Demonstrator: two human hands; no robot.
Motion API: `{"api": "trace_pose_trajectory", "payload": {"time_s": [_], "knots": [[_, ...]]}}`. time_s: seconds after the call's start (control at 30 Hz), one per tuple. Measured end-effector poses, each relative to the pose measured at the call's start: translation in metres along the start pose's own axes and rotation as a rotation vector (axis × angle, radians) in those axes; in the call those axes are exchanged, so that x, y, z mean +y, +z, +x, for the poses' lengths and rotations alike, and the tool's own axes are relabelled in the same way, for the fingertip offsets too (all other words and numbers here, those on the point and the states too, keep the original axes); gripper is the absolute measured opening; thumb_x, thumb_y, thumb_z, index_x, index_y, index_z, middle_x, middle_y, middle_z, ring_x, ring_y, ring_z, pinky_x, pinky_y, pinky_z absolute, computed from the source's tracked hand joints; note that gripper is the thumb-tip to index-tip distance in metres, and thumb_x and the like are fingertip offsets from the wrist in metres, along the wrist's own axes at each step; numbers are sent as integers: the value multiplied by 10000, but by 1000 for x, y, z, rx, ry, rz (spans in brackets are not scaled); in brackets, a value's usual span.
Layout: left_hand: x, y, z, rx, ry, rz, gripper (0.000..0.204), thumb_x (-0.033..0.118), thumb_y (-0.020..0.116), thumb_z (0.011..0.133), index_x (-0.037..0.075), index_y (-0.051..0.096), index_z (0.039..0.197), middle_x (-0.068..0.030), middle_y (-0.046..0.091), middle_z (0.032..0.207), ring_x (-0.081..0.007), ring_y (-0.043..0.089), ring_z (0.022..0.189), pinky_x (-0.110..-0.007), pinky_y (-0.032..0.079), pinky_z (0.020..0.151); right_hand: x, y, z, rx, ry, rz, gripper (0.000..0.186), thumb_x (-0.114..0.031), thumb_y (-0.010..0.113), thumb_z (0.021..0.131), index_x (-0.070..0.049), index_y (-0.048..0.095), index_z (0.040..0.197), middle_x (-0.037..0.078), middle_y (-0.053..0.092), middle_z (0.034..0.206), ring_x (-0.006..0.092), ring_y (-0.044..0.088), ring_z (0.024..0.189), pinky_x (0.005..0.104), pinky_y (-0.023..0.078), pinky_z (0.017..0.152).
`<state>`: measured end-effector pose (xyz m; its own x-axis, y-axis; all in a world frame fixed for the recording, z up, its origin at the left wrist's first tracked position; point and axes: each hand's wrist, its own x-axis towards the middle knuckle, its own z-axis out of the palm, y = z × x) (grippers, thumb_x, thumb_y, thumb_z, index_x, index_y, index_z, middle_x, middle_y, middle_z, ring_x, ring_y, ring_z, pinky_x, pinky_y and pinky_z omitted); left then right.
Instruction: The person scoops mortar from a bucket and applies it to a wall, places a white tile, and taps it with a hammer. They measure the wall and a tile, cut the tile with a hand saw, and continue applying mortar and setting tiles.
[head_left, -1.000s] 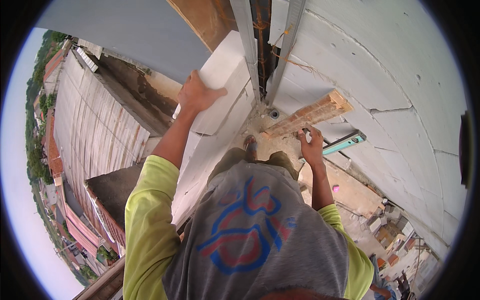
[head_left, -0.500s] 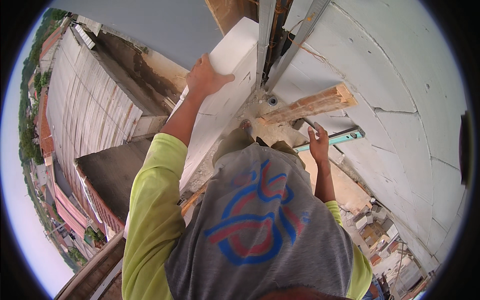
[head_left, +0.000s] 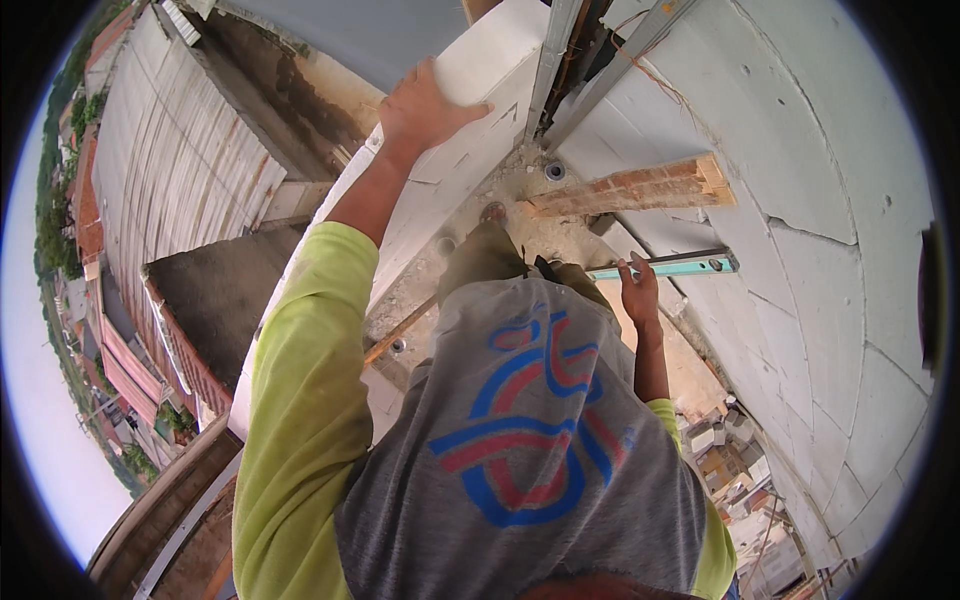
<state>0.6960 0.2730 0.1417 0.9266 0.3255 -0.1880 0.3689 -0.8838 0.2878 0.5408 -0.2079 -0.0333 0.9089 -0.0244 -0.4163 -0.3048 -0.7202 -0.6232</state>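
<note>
My left hand (head_left: 425,110) rests over the top of a white block wall (head_left: 500,50), its thumb stretched apart from the fingers and nothing lifted in it. On the right, my right hand (head_left: 638,285) is raised with loosely bent, parted fingers. Those fingertips overlap a teal spirit level (head_left: 700,264) whose far end reaches toward the large block wall; whether they touch it I cannot tell. A rough wooden plank (head_left: 640,190) juts out beyond the level.
Metal channels (head_left: 548,75) stand in the far corner beside loose wire (head_left: 655,75). A grey pipe end (head_left: 554,171) rises from the rubble-strewn floor. The tall block wall (head_left: 830,250) bounds the right. Past the low wall lies a corrugated roof (head_left: 180,150), at a lower level.
The view has shifted and turned slightly, showing more floor beside my legs. My left hand stays on the wall top, and my right hand keeps near the level.
</note>
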Motion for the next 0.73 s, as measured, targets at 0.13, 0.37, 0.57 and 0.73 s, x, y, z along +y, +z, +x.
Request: {"api": "trace_pose_trajectory", "payload": {"time_s": [0.13,0.37,0.57,0.73], "knots": [[-8,11,-4,87,46,36,1318,860,793,755,28,378,1690,-236,541,1630,-413,551,1496,-523,444,1235,65,11,-18,-67,68,-55,664,-500,692,1076,-21,617,1530,309,674,1405,422,690,1245,502,550,1068],[-82,-31,-61,444,184,-212,738,611,587,1090,16,629,1524,-258,586,1588,-456,541,1480,-499,408,1252,208,16,-63,-252,189,-237,668,-506,714,1043,-32,638,1508,318,692,1370,446,685,1279,510,547,1083],[-193,-47,-259,389,-140,102,657,565,656,1080,45,670,1481,-234,616,1561,-440,515,1515,-564,403,1245,247,-17,-43,-325,-15,-298,615,-456,724,1044,-22,665,1477,320,721,1332,467,712,1232,518,560,1061],[-290,-11,-380,168,-383,292,689,622,665,1057,197,597,1595,-224,570,1617,-431,423,1601,-706,261,1291,128,-49,4,-327,-170,-326,562,-406,749,1039,-43,681,1463,310,704,1385,441,740,1188,504,581,1005]]}}
